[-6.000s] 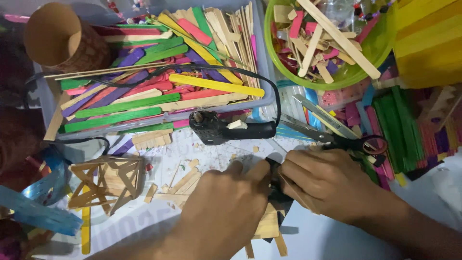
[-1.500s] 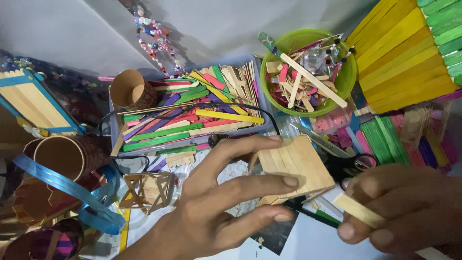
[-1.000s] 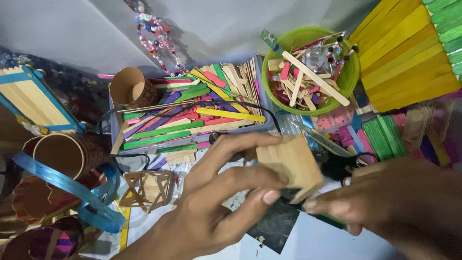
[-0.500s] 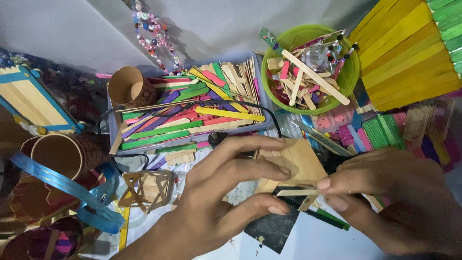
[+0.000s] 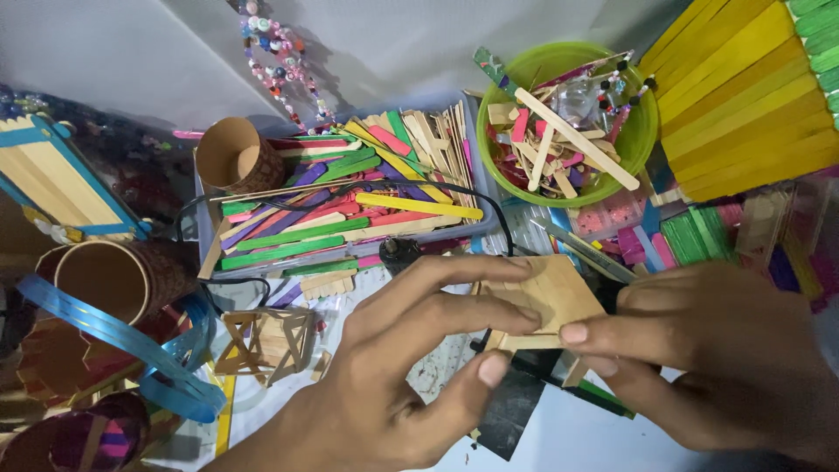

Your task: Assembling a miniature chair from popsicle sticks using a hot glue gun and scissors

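A small panel of plain wooden craft sticks (image 5: 559,293) is held up over the table between both hands. My left hand (image 5: 411,367) grips its left side, fingers across the top and thumb underneath. My right hand (image 5: 717,358) pinches the panel's lower right edge with fingertips and thumb. A loose plain stick (image 5: 570,371) pokes out below the panel between the two thumbs. A black glue gun (image 5: 402,253) lies on the table just behind the panel, partly hidden by my fingers.
A tray of coloured craft sticks (image 5: 341,210) sits behind the hands, a green bowl (image 5: 647,140) of stick offcuts to its right. Yellow stick panels (image 5: 743,96) stand far right. Cardboard tubes (image 5: 114,280), a blue ribbon (image 5: 114,336) and a small stick frame (image 5: 266,341) lie left.
The right hand has come in from the lower right and closed on the panel's edge. The left hand has kept hold, lowering and tilting the panel slightly.
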